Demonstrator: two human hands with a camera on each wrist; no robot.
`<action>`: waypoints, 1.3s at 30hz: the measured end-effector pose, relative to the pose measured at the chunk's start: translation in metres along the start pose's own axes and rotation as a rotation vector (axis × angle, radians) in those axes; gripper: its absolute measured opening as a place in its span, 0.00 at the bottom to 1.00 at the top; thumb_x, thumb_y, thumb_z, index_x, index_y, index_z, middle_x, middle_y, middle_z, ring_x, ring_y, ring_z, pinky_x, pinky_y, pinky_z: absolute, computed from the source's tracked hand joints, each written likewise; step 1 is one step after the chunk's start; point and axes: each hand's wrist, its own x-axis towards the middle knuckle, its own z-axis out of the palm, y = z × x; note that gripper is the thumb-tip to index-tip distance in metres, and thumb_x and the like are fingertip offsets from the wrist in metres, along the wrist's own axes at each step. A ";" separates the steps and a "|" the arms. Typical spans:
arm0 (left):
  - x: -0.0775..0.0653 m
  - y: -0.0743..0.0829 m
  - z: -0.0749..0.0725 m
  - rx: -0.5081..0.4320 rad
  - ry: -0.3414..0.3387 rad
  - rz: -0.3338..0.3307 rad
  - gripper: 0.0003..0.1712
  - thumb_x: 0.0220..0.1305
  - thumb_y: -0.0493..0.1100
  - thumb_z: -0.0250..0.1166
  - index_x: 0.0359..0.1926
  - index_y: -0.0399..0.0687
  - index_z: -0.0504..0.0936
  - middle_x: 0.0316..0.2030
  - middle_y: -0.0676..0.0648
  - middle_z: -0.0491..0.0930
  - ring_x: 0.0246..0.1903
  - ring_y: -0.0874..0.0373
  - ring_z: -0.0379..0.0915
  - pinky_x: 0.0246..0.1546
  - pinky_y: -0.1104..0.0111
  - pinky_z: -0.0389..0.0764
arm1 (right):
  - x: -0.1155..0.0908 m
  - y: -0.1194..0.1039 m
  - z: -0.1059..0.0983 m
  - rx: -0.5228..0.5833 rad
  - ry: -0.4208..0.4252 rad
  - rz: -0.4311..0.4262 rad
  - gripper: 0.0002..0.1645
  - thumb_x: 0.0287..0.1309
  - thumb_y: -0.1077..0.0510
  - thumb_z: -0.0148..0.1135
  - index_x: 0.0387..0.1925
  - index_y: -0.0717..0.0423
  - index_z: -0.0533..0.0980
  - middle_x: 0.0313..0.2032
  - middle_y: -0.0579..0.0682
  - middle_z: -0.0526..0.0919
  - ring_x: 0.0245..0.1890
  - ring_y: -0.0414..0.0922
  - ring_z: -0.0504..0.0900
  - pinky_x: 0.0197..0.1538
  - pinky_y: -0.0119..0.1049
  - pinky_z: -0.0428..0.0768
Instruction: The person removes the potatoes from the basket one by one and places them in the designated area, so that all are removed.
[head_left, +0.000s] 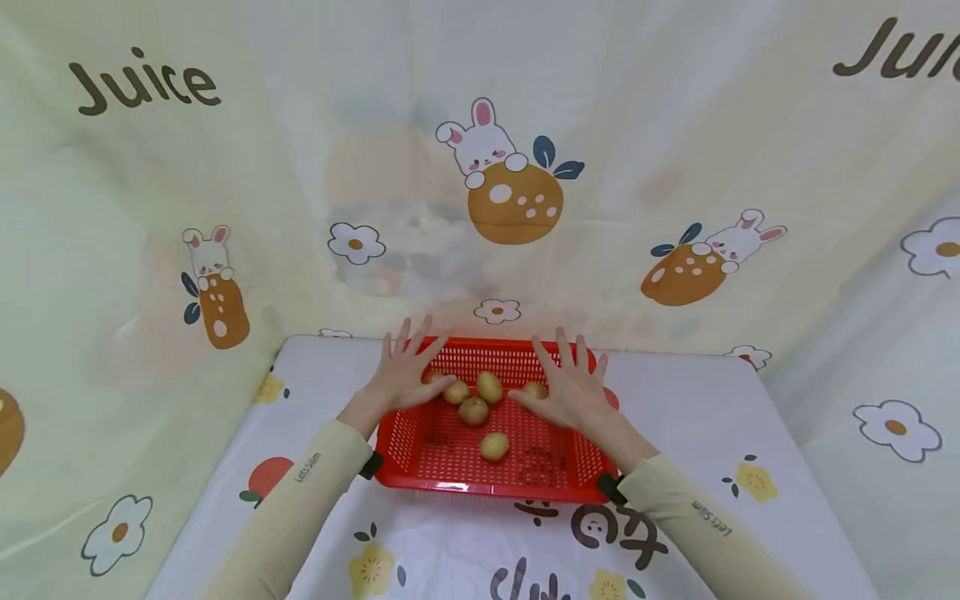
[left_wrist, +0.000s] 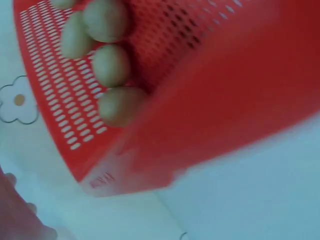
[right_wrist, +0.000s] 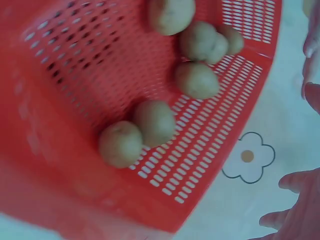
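Note:
A red plastic basket (head_left: 420,479) with slotted walls stands on the table, with several potatoes (head_left: 473,411) inside it. Most of them lie toward its far side, while one potato (head_left: 494,447) sits nearer the front. My left hand (head_left: 401,377) is held over the basket's left side, fingers straight and spread, with nothing in it. Over the right side, my right hand (head_left: 572,392) is likewise spread and holds nothing, partly covering a potato (head_left: 535,390). Both wrist views show the potatoes and basket close up, with fingers only at the edge.
A white cloth (head_left: 307,400) printed with fruit and flowers covers the table. Behind it hangs a pale printed curtain (head_left: 405,292), close to the basket's far rim, and more of the sheet rises at both sides. Black straps (head_left: 371,465) are on the wrists.

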 end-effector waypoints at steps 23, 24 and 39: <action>0.001 -0.039 0.013 -0.379 0.085 0.030 0.45 0.66 0.55 0.57 0.78 0.46 0.51 0.76 0.32 0.40 0.71 0.25 0.30 0.64 0.31 0.42 | -0.011 0.024 0.001 0.032 -0.042 -0.024 0.57 0.56 0.27 0.57 0.77 0.52 0.53 0.76 0.65 0.44 0.72 0.73 0.44 0.61 0.78 0.44; -0.001 -0.041 0.014 -0.395 0.089 0.032 0.45 0.66 0.55 0.57 0.77 0.46 0.51 0.76 0.31 0.40 0.71 0.25 0.29 0.64 0.30 0.41 | -0.011 0.025 0.001 0.039 -0.041 -0.029 0.56 0.56 0.28 0.57 0.77 0.53 0.54 0.76 0.65 0.45 0.71 0.73 0.45 0.61 0.78 0.44; -0.011 -0.044 0.049 -0.599 0.097 0.011 0.49 0.59 0.39 0.59 0.79 0.48 0.46 0.77 0.37 0.30 0.74 0.33 0.34 0.63 0.33 0.52 | -0.011 0.033 0.002 0.107 -0.133 -0.050 0.53 0.59 0.29 0.54 0.76 0.54 0.56 0.75 0.66 0.48 0.72 0.70 0.46 0.63 0.74 0.51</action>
